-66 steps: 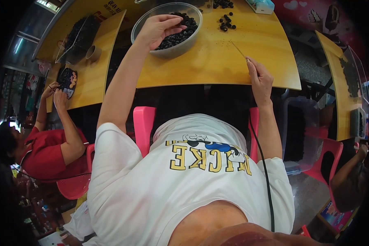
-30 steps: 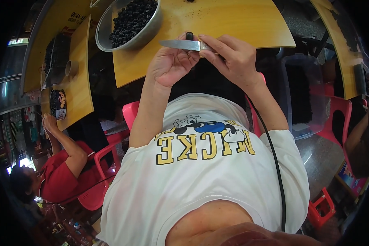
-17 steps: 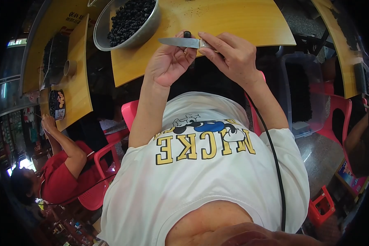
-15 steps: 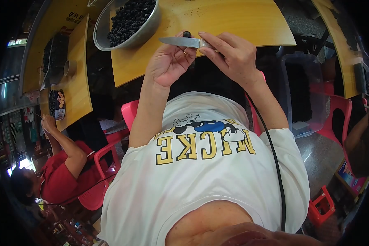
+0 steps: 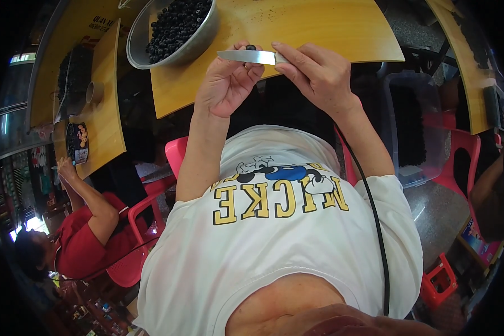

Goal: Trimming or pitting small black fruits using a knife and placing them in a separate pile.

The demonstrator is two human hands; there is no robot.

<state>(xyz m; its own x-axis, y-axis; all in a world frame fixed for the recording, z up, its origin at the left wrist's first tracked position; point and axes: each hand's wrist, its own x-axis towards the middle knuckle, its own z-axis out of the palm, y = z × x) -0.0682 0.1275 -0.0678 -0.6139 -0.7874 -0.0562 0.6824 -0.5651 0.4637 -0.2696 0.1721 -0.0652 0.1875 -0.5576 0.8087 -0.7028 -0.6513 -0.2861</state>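
In my left hand (image 5: 227,87) the fingertips pinch a small, dark, round nut-like piece (image 5: 251,47); its exact kind is too small to make out. My right hand (image 5: 319,70) grips the pale handle of a small knife (image 5: 243,56). The blade points left, lying across the left fingers just below the dark piece. Whether its edge touches the piece I cannot tell. Beyond my left hand, a translucent bowl (image 5: 203,46) holds many similar dark round pieces (image 5: 176,28). Both hands are held over the near edge of the yellow wooden table (image 5: 308,33).
A clear plastic tub (image 5: 423,178) of dark material (image 5: 409,123) stands at my right, by a red chair (image 5: 462,148). A red stool (image 5: 439,285) is lower right. At left, a person in red (image 5: 92,232) works by another table (image 5: 109,112) with a patterned container (image 5: 79,143) and cup (image 5: 94,92).
My left hand has shifted slightly left with the dark piece, which now sits lower behind the blade. The knife has turned slightly, and its blade looks brighter. The bowl has barely shifted in view.
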